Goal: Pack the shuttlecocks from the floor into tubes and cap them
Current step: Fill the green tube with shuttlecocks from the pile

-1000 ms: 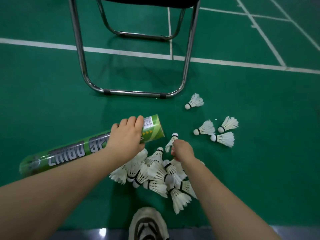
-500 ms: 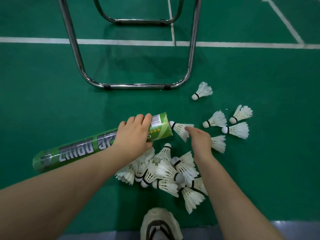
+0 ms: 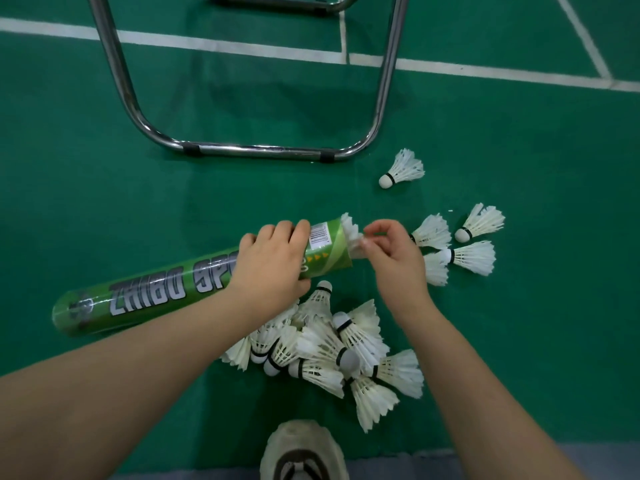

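A green tube [image 3: 156,292] lies on its side on the green court floor [image 3: 104,202], just left of the middle of the view. Its closed end points to 8 o'clock and its open mouth to 2 o'clock. The left grip [image 3: 273,261] is wrapped over the tube near the mouth, fingers curled across the top beside the barcode label, holding it down against the floor.

A shuttlecock [image 3: 349,230] sits in the tube's mouth, cork end inside and hidden, with only the white feather skirt sticking out. The right grip [image 3: 391,251] is at 3 o'clock of the mouth, narrow, its curled fingertips pinching the edge of that skirt.

At 6 o'clock of the tube mouth, between the two forearms, a pile of shuttlecocks [image 3: 332,344] lies heaped on the floor, corks and feathers pointing every way, some stacked over others. The left wrist hides part of the pile.

At 3 o'clock of the right grip, four loose shuttlecocks [image 3: 471,258] lie close together on the floor; the hand partly covers the nearest of them. A lone shuttlecock [image 3: 403,168] rests apart at 1 o'clock of the tube mouth, cork toward 8 o'clock.

At 12 o'clock, the chrome chair frame [image 3: 263,152] stands on the floor, its base bar running level, with white court lines [image 3: 242,46] behind it. At 6 o'clock, on the bottom edge, the toe of a pale shoe [image 3: 303,452] shows.
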Available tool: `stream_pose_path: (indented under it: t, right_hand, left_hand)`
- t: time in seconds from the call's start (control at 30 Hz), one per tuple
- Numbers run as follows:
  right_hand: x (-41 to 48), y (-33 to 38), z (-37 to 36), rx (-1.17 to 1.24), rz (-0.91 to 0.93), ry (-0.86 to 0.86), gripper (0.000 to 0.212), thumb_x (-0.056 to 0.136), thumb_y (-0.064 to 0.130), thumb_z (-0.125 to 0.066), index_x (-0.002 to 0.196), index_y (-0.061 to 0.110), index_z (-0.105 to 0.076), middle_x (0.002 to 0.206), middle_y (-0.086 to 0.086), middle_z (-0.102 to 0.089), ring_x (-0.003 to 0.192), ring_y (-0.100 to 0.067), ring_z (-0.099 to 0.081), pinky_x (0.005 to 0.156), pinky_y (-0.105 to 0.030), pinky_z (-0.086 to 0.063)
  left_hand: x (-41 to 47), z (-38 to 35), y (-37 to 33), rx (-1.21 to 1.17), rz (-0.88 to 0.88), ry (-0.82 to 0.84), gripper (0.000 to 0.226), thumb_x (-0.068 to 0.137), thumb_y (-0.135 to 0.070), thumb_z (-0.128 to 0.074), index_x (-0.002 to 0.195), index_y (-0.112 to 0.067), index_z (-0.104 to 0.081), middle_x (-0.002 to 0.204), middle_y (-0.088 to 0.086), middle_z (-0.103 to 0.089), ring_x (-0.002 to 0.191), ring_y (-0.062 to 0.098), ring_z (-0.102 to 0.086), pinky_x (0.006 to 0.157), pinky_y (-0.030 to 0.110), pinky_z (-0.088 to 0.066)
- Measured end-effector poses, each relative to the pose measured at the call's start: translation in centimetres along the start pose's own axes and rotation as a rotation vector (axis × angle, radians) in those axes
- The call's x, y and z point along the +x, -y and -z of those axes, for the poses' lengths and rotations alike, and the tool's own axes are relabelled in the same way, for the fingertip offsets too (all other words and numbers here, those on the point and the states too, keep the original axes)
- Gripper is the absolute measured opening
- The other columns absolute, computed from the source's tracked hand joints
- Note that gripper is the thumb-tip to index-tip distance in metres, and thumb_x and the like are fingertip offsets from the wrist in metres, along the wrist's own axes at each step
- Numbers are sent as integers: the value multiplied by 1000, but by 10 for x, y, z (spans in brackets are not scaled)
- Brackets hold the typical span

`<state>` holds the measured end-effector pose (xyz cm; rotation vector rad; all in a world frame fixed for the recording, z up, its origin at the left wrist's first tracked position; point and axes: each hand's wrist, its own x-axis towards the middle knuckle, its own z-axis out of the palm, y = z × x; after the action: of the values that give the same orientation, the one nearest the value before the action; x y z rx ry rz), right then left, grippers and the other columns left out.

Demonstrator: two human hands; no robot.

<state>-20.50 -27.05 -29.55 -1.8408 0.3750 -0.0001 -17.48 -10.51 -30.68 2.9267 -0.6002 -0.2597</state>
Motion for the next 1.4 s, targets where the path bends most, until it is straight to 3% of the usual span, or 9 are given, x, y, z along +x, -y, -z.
stream_pose_path:
  t: [0.33, 0.53, 0.6, 0.73, 0.8, 0.97, 1.17, 1.27, 1.4]
  right_hand:
    - [6, -6, 9, 157, -278, 485, 31, 81, 24, -54, 108, 19, -68, 110, -2, -69, 108, -19, -60, 97, -35, -43]
    - [3, -10, 23, 207, -440, 664, 35, 71, 22, -62, 105, 14, -64, 101, -4, -66, 99, -19, -58, 96, -36, -42]
    - [4, -12, 26, 203, -418, 500, 30, 85, 30, -61, 104, 8, -66, 95, -6, -68, 91, -19, -62, 92, -35, -46]
    - [13, -30, 51, 54, -431, -365, 22, 90, 28, -50, 76, 19, -65, 75, 4, -66, 75, -14, -57, 67, -28, -43]
    - [17, -52, 71, -180, -428, -530, 11, 88, 24, -51, 81, 22, -58, 83, 5, -63, 80, -16, -54, 66, -29, -40]
    - [24, -96, 83, -381, -495, -362, 38, 87, 39, -56, 120, 20, -54, 119, 1, -56, 114, -23, -49, 99, -43, -39]
    - [19, -82, 76, -198, -394, -398, 28, 93, 23, -52, 69, 8, -50, 60, -3, -47, 59, -20, -42, 60, -33, -36]
    - [11, -67, 70, 18, -348, -487, 26, 95, 20, -50, 80, 3, -62, 81, -8, -63, 74, -22, -59, 74, -34, -47]
    - [0, -51, 64, 274, -295, -495, 16, 97, 18, -49, 92, 20, -63, 85, 17, -61, 80, 5, -55, 64, -4, -43]
  left_hand:
    - [4, -2, -13, 13, -63, -12, 78, 79, -44, -62, 140, -19, -20, 132, 2, -40, 119, 24, -39, 96, 38, -31]
    - [0, -10, -32, 31, -143, -7, 70, 81, -40, -60, 135, -21, -22, 131, 0, -40, 118, 23, -40, 96, 37, -30]
    - [3, -12, -38, 35, -156, -7, 69, 82, -41, -59, 136, -20, -20, 132, 0, -39, 118, 23, -40, 96, 37, -31]
    - [13, -12, -49, 61, -155, -27, 70, 83, -43, -57, 136, -19, -17, 131, 2, -39, 116, 23, -41, 96, 37, -33]
    - [14, -15, -49, 76, -148, -17, 71, 83, -44, -57, 136, -19, -17, 131, 2, -40, 117, 23, -42, 96, 38, -34]
    - [15, -22, -50, 116, -138, 0, 69, 80, -41, -61, 135, -17, -27, 126, 4, -47, 112, 27, -48, 93, 41, -38]
    - [13, -21, -53, 117, -142, 2, 70, 81, -41, -61, 137, -16, -27, 127, 5, -47, 114, 26, -47, 95, 41, -36]
    - [14, -20, -52, 119, -140, -3, 71, 80, -43, -61, 137, -16, -27, 127, 4, -47, 113, 26, -47, 94, 41, -37]
    - [15, -20, -52, 105, -131, -6, 71, 82, -44, -59, 138, -16, -23, 129, 4, -44, 116, 25, -45, 97, 41, -36]
